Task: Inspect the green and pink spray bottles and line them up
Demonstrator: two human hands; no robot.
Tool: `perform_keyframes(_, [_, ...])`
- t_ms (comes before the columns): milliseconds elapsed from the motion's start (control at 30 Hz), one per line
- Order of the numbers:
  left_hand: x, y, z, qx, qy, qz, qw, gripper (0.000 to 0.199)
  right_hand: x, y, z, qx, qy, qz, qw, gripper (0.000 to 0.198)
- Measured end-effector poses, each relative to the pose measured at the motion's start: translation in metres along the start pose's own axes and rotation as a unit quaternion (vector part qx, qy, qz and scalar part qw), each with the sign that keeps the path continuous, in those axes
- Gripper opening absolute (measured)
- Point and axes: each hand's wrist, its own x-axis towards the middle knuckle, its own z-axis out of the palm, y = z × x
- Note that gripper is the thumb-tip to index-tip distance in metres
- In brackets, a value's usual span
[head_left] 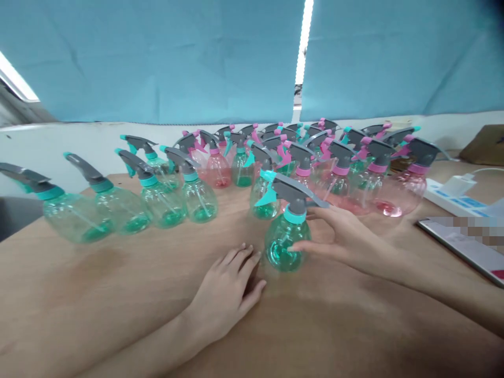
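A green spray bottle (pixel 287 244) with a grey and turquoise trigger head stands upright near the middle of the wooden table (pixel 157 294). My right hand (pixel 338 233) grips its right side, the thumb in front and the other fingers partly hidden behind. Just left of that bottle, my left hand (pixel 232 283) rests on the tabletop, holding nothing, its fingers stretched out. Close behind the gripped bottle is another green spray bottle (pixel 264 197). Several more green spray bottles (pixel 200 199) stand in a group on the left.
Many pink and green spray bottles crowd the back, including a pink spray bottle (pixel 405 191) at the right. A white power strip (pixel 452 197) and a phone (pixel 460 247) lie at the right edge. A blue cloth (pixel 177 63) hangs behind the table.
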Motion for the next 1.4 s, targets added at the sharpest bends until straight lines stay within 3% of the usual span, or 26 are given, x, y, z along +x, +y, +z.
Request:
perform_keyframes(233, [-0.028, -0.027, -0.01, -0.042, 0.031, -0.014, 0.999, 0.027, 0.063, -0.014, 0.052, 0.058, 0.0, 0.004, 0.998, 0.059])
perform_keyframes(400, [-0.037, -0.037, -0.013, -0.069, 0.04, -0.023, 0.997, 0.024, 0.096, -0.015, 0.074, 0.054, 0.021, 0.015, 0.998, 0.065])
perform_keyframes(767, [-0.038, -0.037, -0.013, -0.11, 0.041, -0.014, 0.993, 0.025, 0.118, -0.013, 0.085, 0.047, 0.04, 0.026, 0.998, 0.055])
perform_keyframes(1400, [-0.039, -0.036, -0.015, -0.115, 0.036, -0.024, 0.992, 0.026, 0.135, -0.011, 0.095, 0.035, 0.06, 0.004, 0.998, 0.065])
